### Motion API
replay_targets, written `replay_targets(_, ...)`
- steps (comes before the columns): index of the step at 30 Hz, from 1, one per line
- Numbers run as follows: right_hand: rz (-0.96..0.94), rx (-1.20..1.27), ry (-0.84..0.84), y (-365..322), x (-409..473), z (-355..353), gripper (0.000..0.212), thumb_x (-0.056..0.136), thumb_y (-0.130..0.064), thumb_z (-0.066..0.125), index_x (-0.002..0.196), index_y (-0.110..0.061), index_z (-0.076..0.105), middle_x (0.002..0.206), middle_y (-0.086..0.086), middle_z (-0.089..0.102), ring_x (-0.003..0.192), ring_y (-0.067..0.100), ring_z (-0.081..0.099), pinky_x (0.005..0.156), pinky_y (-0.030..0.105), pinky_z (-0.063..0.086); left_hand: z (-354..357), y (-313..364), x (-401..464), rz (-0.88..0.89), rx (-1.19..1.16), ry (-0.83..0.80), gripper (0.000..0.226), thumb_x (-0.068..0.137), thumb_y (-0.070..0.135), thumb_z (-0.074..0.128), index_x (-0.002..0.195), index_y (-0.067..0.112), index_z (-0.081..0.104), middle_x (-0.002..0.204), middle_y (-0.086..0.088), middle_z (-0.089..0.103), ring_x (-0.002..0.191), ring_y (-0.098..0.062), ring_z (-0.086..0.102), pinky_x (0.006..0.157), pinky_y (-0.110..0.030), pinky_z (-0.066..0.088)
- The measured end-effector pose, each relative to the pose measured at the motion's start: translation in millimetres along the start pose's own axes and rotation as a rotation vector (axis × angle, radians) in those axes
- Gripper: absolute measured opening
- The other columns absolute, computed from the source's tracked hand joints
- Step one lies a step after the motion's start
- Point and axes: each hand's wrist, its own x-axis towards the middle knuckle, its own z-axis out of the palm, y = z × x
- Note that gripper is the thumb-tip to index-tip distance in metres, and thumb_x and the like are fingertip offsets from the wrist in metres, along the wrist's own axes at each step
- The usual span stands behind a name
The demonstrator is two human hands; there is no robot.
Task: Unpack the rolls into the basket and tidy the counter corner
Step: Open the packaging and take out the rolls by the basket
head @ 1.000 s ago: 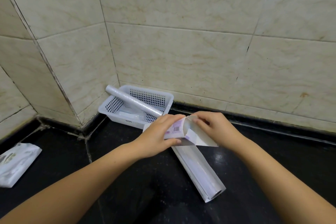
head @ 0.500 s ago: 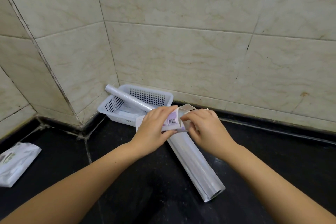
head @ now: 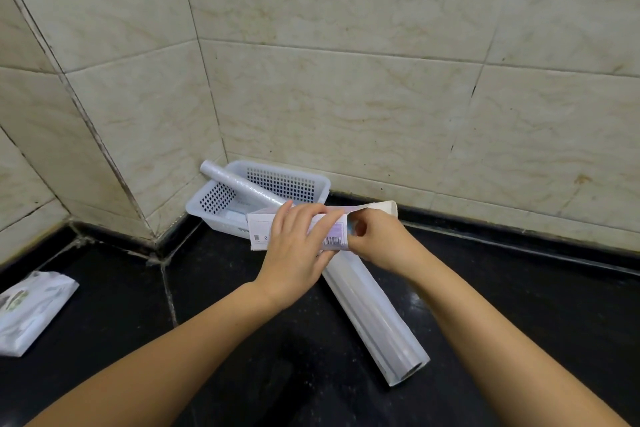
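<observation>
A long white carton (head: 298,230) with a barcode and lilac print sits level in the air just above the black table (head: 519,288), slightly past the middle of the view toward 12 o'clock. The left hand (head: 294,253) wraps over its middle, fingers (head: 313,218) curled across the top and thumb underneath, gripping it. At the carton's 3 o'clock end the flap (head: 377,206) stands open, and the right hand (head: 377,243) has its fingers tucked into that mouth; whether they pinch anything inside cannot be told.

Directly beneath the carton, a thick roll (head: 370,315) of clear film lies on the table, running from under the hands toward 5 o'clock, its hollow core end facing the viewer.

At 11 o'clock from the carton, a white perforated basket (head: 287,180) sits pushed into the tiled wall corner. A thinner roll (head: 239,184) leans in it, its upper end sticking out over the rim toward 10 o'clock, its lower end hidden behind the carton.

Far off at 8 o'clock, a white plastic packet (head: 31,312) lies flat on the table, well apart from everything else.
</observation>
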Motion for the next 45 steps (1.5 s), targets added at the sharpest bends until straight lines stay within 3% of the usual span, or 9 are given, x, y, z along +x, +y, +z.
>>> replay_targets(6, -0.013, 0.003, 0.106, 15, 4, 5, 0.034, 0.086, -0.021, 0.059, 0.065, 0.005, 0.052, 0.063, 0.009, 0.039, 0.058, 0.018, 0.031, 0.054, 0.03, 0.026, 4, -17, -8, -0.092, 0.02, -0.128, 0.065, 0.079, 0.033, 0.068, 0.135, 0.022, 0.038, 0.116, -0.007, 0.056, 0.108, -0.026, 0.05, 0.101, -0.047, 0.036)
replay_targets(12, 0.207, 0.173, 0.018, 57, 6, 4, 0.016, 0.088, -0.02, 0.062, 0.085, -0.006, 0.069, 0.077, 0.008, 0.069, 0.058, 0.013, 0.065, 0.058, 0.026, 0.057, 21, -61, -71, -0.345, -0.004, -0.422, 0.064, 0.081, 0.039, 0.062, 0.137, 0.023, 0.038, 0.122, -0.002, 0.052, 0.113, -0.024, 0.047, 0.102, -0.038, 0.032)
replay_targets(18, 0.301, 0.512, -0.086, 78, 7, 28, 0.015, 0.089, -0.012, 0.061, 0.08, -0.001, 0.066, 0.066, 0.005, 0.06, 0.051, 0.004, 0.066, 0.046, 0.016, 0.051, 40, -68, -107, -0.48, 0.018, -0.961, 0.086, 0.074, 0.066, 0.054, 0.144, 0.03, 0.02, 0.145, 0.001, 0.035, 0.134, -0.02, 0.031, 0.117, -0.048, 0.011)
replay_targets(25, 0.435, 0.761, -0.167, 76, 21, 50, 0.019, 0.088, -0.016, 0.063, 0.098, 0.001, 0.068, 0.081, 0.009, 0.067, 0.071, 0.015, 0.065, 0.052, 0.017, 0.053, 22, -69, -52, -1.088, -1.309, -0.343, 0.04, 0.082, 0.032, 0.066, 0.119, 0.032, 0.052, 0.121, 0.001, 0.063, 0.106, -0.015, 0.064, 0.077, -0.03, 0.056)
replay_targets(32, 0.051, -0.04, -0.102, 25, 76, 72, 0.066, 0.083, -0.028, 0.064, 0.142, -0.017, 0.035, 0.141, 0.006, 0.045, 0.13, 0.023, 0.043, 0.107, 0.037, 0.039, 22, -114, -36, -1.102, -1.096, -0.252, 0.02, 0.086, 0.014, 0.062, 0.103, 0.023, 0.058, 0.107, -0.005, 0.066, 0.092, -0.02, 0.068, 0.064, -0.025, 0.058)
replay_targets(36, -0.031, -0.086, -0.231, -9, 136, 87, 0.006, 0.087, -0.018, 0.055, 0.087, -0.021, 0.06, 0.086, 0.001, 0.061, 0.086, 0.022, 0.059, 0.065, 0.026, 0.045, 34, -158, -24, -1.111, -1.067, -0.089, 0.014, 0.087, 0.019, 0.061, 0.101, 0.025, 0.059, 0.103, -0.002, 0.067, 0.091, -0.014, 0.067, 0.07, -0.025, 0.056)
replay_targets(38, -0.017, -0.09, -0.175, -17, 172, 91, 0.016, 0.088, -0.013, 0.051, 0.073, -0.02, 0.052, 0.074, -0.002, 0.054, 0.074, 0.02, 0.052, 0.056, 0.026, 0.036, 42, -186, -21, -1.102, -0.902, -0.027, 0.022, 0.088, 0.03, 0.058, 0.11, 0.026, 0.055, 0.111, 0.004, 0.062, 0.099, -0.011, 0.061, 0.078, -0.023, 0.049)
replay_targets(42, 0.04, -0.092, -0.035, -23, 234, 118, 0.021, 0.091, -0.01, 0.043, 0.074, -0.019, 0.05, 0.071, 0.001, 0.053, 0.071, 0.025, 0.05, 0.053, 0.028, 0.033, 66, -242, -51, -0.713, 0.016, -0.371, 0.05, 0.093, 0.042, 0.045, 0.134, 0.014, 0.04, 0.146, -0.008, 0.038, 0.137, -0.025, 0.029, 0.114, -0.048, 0.023)
replay_targets(45, -0.006, -0.149, -0.099, -27, 262, 160, 0.023, 0.094, -0.012, 0.042, 0.108, -0.007, 0.06, 0.1, 0.014, 0.065, 0.087, 0.032, 0.059, 0.071, 0.034, 0.047, 82, -254, -73, -0.587, 0.186, -0.515, 0.061, 0.092, 0.047, 0.04, 0.143, 0.015, 0.026, 0.157, -0.01, 0.017, 0.146, -0.024, 0.005, 0.116, -0.052, 0.011)
